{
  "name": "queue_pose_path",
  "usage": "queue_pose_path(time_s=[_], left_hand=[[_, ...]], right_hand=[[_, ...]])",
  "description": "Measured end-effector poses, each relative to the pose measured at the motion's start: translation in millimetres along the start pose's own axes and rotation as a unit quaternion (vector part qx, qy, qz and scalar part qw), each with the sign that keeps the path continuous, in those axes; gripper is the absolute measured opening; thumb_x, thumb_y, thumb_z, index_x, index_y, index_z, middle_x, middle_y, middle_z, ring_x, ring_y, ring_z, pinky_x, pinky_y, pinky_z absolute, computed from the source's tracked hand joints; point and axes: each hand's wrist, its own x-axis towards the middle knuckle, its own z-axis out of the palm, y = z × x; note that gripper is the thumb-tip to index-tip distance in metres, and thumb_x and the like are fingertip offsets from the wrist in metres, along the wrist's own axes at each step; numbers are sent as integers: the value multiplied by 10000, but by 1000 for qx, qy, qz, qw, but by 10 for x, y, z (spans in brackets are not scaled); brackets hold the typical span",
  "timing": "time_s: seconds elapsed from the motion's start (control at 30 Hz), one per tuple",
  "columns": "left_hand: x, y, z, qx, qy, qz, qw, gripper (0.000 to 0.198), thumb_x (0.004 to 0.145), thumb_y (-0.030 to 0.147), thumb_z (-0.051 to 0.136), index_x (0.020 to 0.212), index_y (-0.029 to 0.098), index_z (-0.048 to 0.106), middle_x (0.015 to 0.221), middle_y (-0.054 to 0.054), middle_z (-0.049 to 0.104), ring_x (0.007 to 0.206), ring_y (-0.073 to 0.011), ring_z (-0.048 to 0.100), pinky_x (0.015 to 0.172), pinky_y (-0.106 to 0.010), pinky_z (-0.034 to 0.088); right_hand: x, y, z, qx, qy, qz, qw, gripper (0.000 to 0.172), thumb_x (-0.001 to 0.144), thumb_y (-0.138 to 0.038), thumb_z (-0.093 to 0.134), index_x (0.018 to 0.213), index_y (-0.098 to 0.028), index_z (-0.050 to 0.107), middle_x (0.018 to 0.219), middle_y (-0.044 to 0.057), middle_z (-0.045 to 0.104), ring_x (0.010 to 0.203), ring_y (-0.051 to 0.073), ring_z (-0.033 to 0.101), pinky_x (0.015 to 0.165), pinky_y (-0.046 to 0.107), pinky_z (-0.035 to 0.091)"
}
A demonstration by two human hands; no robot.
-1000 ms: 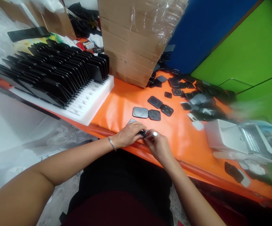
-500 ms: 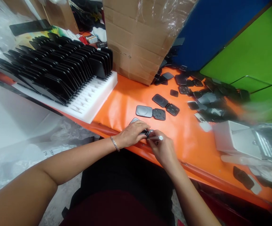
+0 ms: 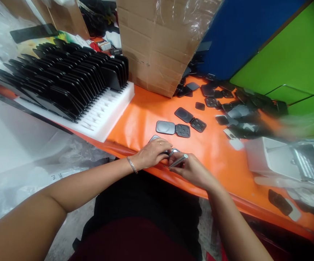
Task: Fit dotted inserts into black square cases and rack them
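Observation:
At the front edge of the orange table, my left hand [image 3: 154, 153] is closed over a hinged two-panel device [image 3: 154, 138], holding it down. Only a grey corner and part of the other panel show; my fingers cover the rest. My right hand [image 3: 193, 167] pinches a slim silver pen-like tool [image 3: 179, 160] beside the device's right panel. The tool's tip is hidden by the fingers. Just beyond lie an opened hinged device [image 3: 165, 127] with a grey panel and a black panel with round marks, and a similar darker one [image 3: 184, 114].
A white foam rack [image 3: 118, 108] with rows of upright black panels stands on the left. Behind is a tall cardboard box [image 3: 151, 47]. Loose black parts [image 3: 211, 102] are heaped at the back right, near a white open box [image 3: 271, 159].
My right hand has turned, and the silver tool now tilts upward to the right instead of lying nearly level. My left hand stays on the device.

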Motion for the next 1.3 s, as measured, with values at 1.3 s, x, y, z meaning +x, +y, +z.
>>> queue_pose_path(time_s=[1.3], left_hand=[[4,180,-493,269,-184,176,929,253,947,327,435,1164,289,560,1251,-77,532,1113,-230,482,967,-406,345]], right_hand=[[-76,284,-344,275,-28,-11,961,233,620,-290,800,703,-148,635,789,60,679,738,182,636,709,337,525]])
